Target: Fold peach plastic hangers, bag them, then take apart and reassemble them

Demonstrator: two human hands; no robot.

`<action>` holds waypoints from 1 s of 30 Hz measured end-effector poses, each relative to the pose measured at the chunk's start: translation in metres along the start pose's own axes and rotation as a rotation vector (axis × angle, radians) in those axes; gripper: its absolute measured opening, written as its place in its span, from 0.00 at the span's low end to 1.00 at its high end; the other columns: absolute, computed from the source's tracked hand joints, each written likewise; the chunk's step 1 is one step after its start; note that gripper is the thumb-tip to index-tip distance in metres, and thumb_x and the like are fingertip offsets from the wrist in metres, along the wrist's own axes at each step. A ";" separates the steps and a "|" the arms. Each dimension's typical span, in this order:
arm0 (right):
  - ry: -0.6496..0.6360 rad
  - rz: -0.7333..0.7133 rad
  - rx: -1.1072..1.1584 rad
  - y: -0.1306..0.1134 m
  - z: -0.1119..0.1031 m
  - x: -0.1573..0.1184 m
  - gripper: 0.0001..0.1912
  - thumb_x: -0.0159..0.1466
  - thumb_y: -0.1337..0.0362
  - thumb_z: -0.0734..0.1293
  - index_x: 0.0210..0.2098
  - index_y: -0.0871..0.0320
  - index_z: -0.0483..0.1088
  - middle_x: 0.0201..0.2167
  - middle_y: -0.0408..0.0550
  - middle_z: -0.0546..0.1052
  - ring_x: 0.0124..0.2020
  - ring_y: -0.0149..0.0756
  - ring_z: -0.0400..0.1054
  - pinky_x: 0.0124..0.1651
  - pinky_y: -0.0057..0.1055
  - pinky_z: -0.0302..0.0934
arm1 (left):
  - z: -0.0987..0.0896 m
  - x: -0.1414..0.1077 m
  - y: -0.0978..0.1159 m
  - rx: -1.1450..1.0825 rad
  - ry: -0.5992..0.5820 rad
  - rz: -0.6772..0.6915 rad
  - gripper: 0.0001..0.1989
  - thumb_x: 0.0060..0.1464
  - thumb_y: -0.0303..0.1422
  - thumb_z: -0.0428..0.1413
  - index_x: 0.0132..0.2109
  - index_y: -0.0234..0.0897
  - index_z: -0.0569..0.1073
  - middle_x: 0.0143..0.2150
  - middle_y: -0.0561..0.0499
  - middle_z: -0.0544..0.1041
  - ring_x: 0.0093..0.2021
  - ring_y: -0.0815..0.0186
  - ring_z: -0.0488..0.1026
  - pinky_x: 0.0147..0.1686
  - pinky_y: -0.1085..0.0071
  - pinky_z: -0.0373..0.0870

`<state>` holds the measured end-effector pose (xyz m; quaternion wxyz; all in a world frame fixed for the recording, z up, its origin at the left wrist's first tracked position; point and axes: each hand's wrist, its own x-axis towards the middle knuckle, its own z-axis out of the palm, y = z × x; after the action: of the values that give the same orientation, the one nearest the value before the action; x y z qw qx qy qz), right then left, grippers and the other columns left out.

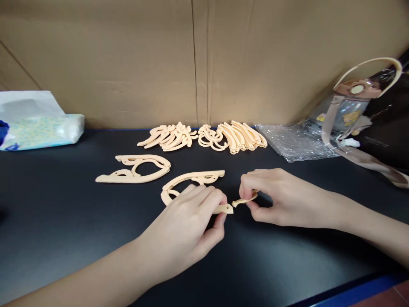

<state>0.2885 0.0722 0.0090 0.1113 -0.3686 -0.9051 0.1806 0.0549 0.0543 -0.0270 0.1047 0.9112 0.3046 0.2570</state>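
My left hand (194, 221) is closed on a cream plastic hanger arm (225, 209), whose end with a small hole sticks out to the right. My right hand (271, 196) pinches a small cream hanger piece (244, 199), its tip close to that end; whether they touch I cannot tell. Just beyond my left hand lies a cream folding hanger (191, 175), partly hidden by the fingers. Another folding hanger (137, 170) rests on the black table to the left, its two arms folded toward each other.
At the back of the table (64, 213) lie a pile of curved pieces (169, 135), several hook-shaped pieces (212, 138) and a stack of arms (243, 136). A tissue pack (44, 128) stands left. Right are a clear plastic bag (294, 140), a strapped bottle (348, 111) and a black bag (386, 132).
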 end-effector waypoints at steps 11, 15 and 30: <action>0.077 0.013 0.160 -0.003 -0.002 0.000 0.07 0.54 0.75 0.67 0.28 0.57 0.68 0.27 0.37 0.77 0.26 0.27 0.68 0.31 0.25 0.56 | 0.001 -0.001 -0.004 -0.181 -0.076 -0.111 0.09 0.64 0.28 0.49 0.51 0.42 0.63 0.38 0.57 0.76 0.34 0.68 0.76 0.30 0.74 0.68; 0.036 -0.005 0.199 -0.002 -0.003 0.000 0.06 0.55 0.73 0.69 0.28 0.56 0.69 0.28 0.38 0.78 0.28 0.28 0.68 0.35 0.26 0.58 | -0.001 -0.001 -0.003 -0.175 -0.100 -0.098 0.11 0.66 0.31 0.49 0.55 0.43 0.63 0.40 0.55 0.79 0.37 0.67 0.78 0.34 0.73 0.71; -0.094 0.040 0.233 0.004 -0.010 -0.005 0.03 0.61 0.63 0.70 0.32 0.54 0.72 0.31 0.37 0.79 0.34 0.30 0.69 0.43 0.30 0.58 | -0.002 0.001 -0.002 -0.145 -0.146 0.009 0.10 0.68 0.27 0.47 0.53 0.39 0.67 0.44 0.53 0.77 0.41 0.67 0.77 0.38 0.73 0.72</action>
<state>0.2976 0.0738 0.0157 0.1072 -0.3623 -0.8746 0.3039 0.0532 0.0562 -0.0253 0.1911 0.9188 0.2729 0.2117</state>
